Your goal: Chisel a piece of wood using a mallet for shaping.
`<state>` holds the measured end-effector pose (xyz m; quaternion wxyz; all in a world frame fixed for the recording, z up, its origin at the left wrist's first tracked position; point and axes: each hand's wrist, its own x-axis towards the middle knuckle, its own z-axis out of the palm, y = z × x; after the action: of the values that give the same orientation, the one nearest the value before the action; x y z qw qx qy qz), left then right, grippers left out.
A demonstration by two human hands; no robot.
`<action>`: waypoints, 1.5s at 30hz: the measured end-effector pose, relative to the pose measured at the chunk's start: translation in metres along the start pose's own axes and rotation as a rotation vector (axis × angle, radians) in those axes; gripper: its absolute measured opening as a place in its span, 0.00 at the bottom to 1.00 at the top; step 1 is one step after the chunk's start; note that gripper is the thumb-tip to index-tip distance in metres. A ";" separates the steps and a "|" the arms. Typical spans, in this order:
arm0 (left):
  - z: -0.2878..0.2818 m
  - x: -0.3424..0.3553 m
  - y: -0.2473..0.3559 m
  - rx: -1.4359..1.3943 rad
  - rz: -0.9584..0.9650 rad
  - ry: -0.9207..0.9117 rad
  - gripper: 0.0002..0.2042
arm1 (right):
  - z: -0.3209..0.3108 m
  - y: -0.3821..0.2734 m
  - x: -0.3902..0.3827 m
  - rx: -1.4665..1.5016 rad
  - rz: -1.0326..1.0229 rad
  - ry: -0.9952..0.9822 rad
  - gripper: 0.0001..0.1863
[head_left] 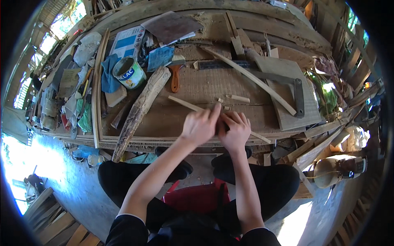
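- Head view: left hand (200, 125) and right hand (234, 130) meet at the bench's (164, 119) near edge, fingers curled, pinching a thin strip (186, 104).
- Strip slants toward the bench middle.
- Log (139, 110) lies left; can (129, 72) near the far-left corner; board (287, 90) right.

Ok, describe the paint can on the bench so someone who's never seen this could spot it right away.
Start at the wooden workbench and look to its left end, past the long weathered log. The paint can stands open beside a blue cloth. It is the only round metal tin there, with a green and white label.
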<state>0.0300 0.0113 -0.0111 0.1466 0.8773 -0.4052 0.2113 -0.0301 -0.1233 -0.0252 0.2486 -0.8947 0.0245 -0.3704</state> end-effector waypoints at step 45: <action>0.001 -0.017 0.002 0.039 -0.016 0.087 0.16 | 0.008 0.008 0.005 0.036 0.002 0.013 0.07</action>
<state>0.0184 0.0204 -0.0205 0.1485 0.8732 -0.3872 0.2558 -0.0194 -0.1279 -0.0305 0.2651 -0.8876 0.0202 -0.3762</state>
